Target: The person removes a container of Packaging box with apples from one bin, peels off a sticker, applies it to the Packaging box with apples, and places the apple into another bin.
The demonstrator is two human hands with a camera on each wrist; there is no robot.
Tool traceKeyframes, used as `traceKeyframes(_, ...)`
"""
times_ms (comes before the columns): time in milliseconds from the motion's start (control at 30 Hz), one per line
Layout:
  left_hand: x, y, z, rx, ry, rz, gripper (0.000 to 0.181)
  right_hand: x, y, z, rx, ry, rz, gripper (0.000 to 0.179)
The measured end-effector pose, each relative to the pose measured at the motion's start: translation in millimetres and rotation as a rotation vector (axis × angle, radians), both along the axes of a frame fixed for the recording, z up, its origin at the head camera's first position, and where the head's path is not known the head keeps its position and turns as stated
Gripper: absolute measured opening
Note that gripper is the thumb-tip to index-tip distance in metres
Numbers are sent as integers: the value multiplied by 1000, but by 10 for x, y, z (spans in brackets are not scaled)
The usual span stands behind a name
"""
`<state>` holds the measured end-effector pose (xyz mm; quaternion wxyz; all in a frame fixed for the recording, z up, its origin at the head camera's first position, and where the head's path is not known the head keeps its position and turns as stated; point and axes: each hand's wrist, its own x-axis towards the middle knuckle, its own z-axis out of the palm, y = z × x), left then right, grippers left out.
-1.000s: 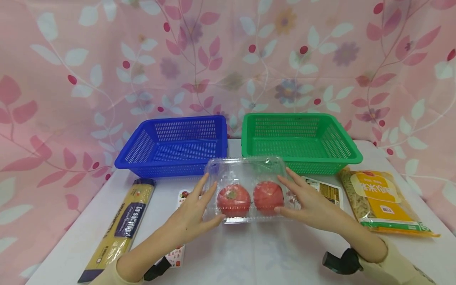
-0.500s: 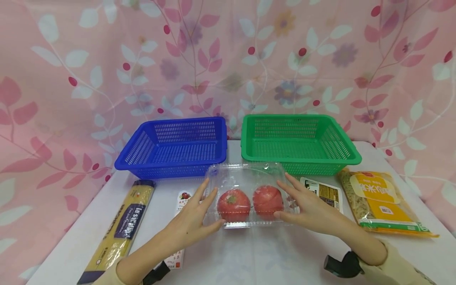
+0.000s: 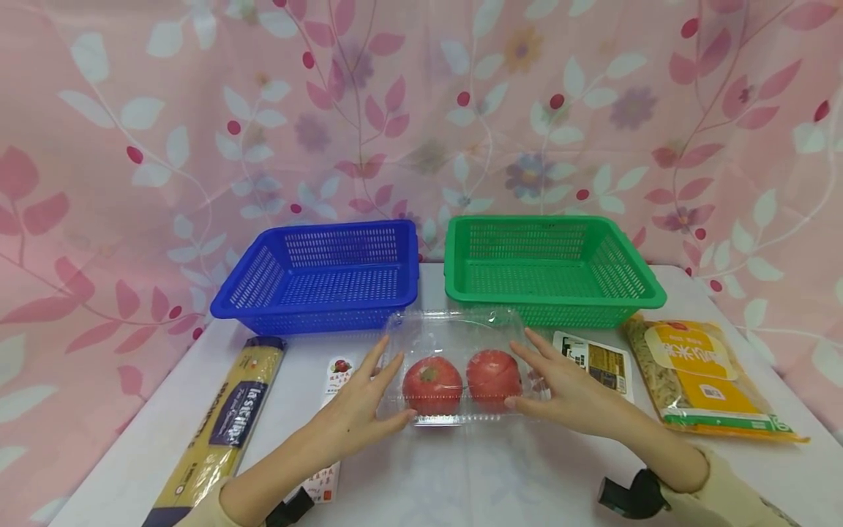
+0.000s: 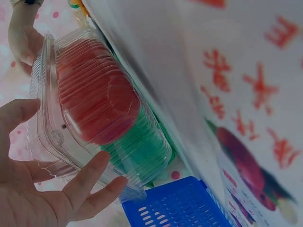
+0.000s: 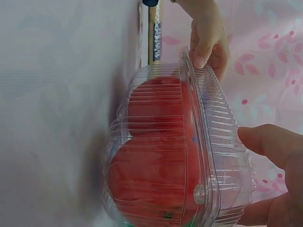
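Note:
Between my two hands is a clear plastic clamshell box (image 3: 443, 329) with two red, round fruits (image 3: 432, 384) inside; their exact kind is unclear through the plastic. My left hand (image 3: 356, 401) lies along the box's left end, thumb toward the front and fingers spread, fairly straight. At the right end my right hand (image 3: 569, 384) mirrors it, with spread fingers against the side. The right wrist view has a digit of the right hand (image 5: 272, 142) touching the lid. The box is low over the white tabletop; whether its base fully touches cannot be told.
A blue basket (image 3: 316, 326) and a green basket (image 3: 560, 313) stand behind the box. At left lie a spaghetti pack (image 3: 233, 417) and a white printed card (image 3: 339, 369), partly under the left arm. At right are a flat labelled packet (image 3: 606, 362) and a yellow food bag (image 3: 705, 366).
The box has come down slightly toward the table with both hands at its ends. Hand poses look nearly the same. The whole head view has shifted a little.

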<state>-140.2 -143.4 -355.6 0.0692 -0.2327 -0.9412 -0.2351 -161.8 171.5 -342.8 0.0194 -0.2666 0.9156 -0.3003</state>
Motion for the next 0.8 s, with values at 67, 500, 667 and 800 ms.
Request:
traceKeyframes(67,3,-9,-21,5,-17,4,79,1,-3,-20,4,-1,0,79)
traceKeyframes(500,21,-32,-90,-18,-40,9,78,26,-7,-139,-2,-4,-9,77)
traceKeyframes(667,14,-47,-82,-61,-30,-10,79,26,2,-147,3,-11,0,77)
traceKeyframes(800,-5,-93,-49,-98,-55,-52,79,16,23,-121,29,5,2,76)
